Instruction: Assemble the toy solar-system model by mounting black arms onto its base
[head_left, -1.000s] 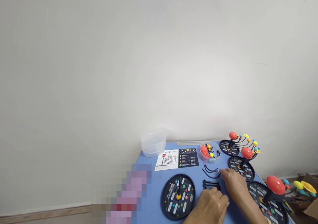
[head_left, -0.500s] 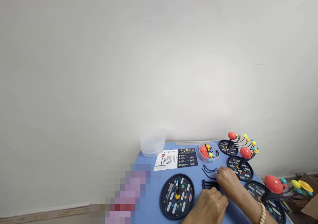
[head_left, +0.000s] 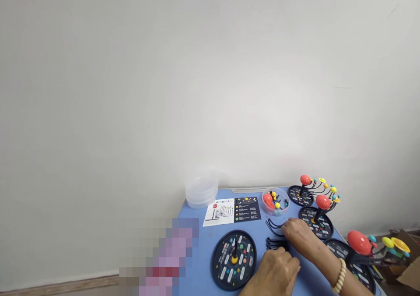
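My right hand (head_left: 298, 234), with a beaded bracelet on its wrist, is closed at the ends of some thin curved black rods (head_left: 274, 227). Nearer to me, my left hand (head_left: 275, 272) is closed beside a row of black rods with ringed ends (head_left: 273, 244); its fingertips are hidden. Left of the hands lies a round black base (head_left: 226, 267) printed with labels, a short black post standing on its yellow centre. Behind it is a printed instruction sheet (head_left: 219, 217). A clear round tub (head_left: 288, 209) holds a red ball, yellow balls and small black pieces.
Three assembled models with red balls (head_left: 323, 202) and coloured planets on curved arms stand along the right side of the blue table (head_left: 201, 261). Stacked clear containers (head_left: 201, 195) sit at the back left. Cardboard boxes (head_left: 411, 269) are beyond the right edge.
My right hand has shifted slightly left and up, over the curved rods. My left hand has barely moved. The view has shifted slightly.
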The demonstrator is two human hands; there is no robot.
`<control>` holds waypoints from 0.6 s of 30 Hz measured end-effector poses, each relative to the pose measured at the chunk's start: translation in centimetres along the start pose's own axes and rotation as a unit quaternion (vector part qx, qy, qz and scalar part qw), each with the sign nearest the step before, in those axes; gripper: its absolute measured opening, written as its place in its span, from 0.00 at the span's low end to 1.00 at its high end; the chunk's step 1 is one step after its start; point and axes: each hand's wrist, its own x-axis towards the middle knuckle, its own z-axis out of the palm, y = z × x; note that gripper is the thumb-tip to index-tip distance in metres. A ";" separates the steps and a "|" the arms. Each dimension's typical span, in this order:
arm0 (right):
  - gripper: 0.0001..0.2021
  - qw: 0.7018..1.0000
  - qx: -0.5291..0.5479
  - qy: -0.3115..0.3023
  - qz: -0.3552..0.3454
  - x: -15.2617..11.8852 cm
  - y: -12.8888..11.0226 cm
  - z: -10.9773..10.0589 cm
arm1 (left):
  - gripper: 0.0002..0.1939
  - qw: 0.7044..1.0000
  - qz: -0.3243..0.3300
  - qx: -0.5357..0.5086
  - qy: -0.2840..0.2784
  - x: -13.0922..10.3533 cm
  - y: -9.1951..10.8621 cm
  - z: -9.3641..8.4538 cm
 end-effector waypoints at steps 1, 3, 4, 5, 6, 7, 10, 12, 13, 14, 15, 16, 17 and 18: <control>0.13 1.000 0.001 0.001 -0.001 0.0 0.0 -0.1 | 0.10 1.000 0.000 -0.002 0.000 0.0 0.0 0.0; 0.12 1.000 0.003 0.003 -0.002 -0.1 0.1 -0.2 | 0.10 1.000 0.000 -0.007 -0.002 -0.1 0.0 0.1; 0.12 1.000 0.005 0.004 -0.001 -0.2 0.1 -0.2 | 0.10 1.000 0.000 -0.008 -0.002 -0.1 0.0 0.1; 0.12 1.000 0.006 0.005 -0.001 -0.2 0.1 -0.1 | 0.10 1.000 0.000 -0.008 -0.001 -0.1 0.0 0.1; 0.12 1.000 0.008 0.007 0.000 -0.3 0.1 -0.1 | 0.10 1.000 0.001 -0.006 0.001 -0.1 -0.1 0.1; 0.12 1.000 0.010 0.008 0.002 -0.4 0.1 -0.1 | 0.10 1.000 0.001 -0.003 0.004 -0.1 -0.1 0.1; 0.12 1.000 0.023 0.016 0.010 -0.8 0.3 0.0 | 0.09 1.000 0.002 0.001 0.011 0.0 0.0 0.1; 0.14 0.998 0.046 0.028 0.020 -1.0 0.8 -0.1 | 0.09 1.000 0.001 -0.002 0.011 0.1 0.2 0.0; 0.14 0.997 0.058 0.035 0.029 -1.1 1.1 -0.2 | 0.09 1.000 -0.001 -0.004 0.011 0.1 0.2 -0.2; 0.15 0.996 0.070 0.041 0.040 -1.2 1.4 -0.3 | 0.08 1.000 -0.006 -0.007 0.010 0.2 0.3 -0.4; 0.16 0.994 0.079 0.047 0.055 -1.3 1.7 -0.5 | 0.07 1.000 -0.019 -0.010 0.010 0.2 0.3 -0.6; 0.16 0.992 0.086 0.052 0.074 -1.3 2.0 -0.6 | 0.07 0.999 -0.041 -0.013 0.011 0.3 0.2 -0.9; 0.17 0.990 0.090 0.056 0.094 -1.3 2.3 -0.8 | 0.07 0.997 -0.073 -0.014 0.015 0.3 0.1 -1.2; 0.17 0.987 0.094 0.058 0.113 -1.3 2.5 -0.9 | 0.08 0.993 -0.113 -0.013 0.022 0.4 -0.2 -1.5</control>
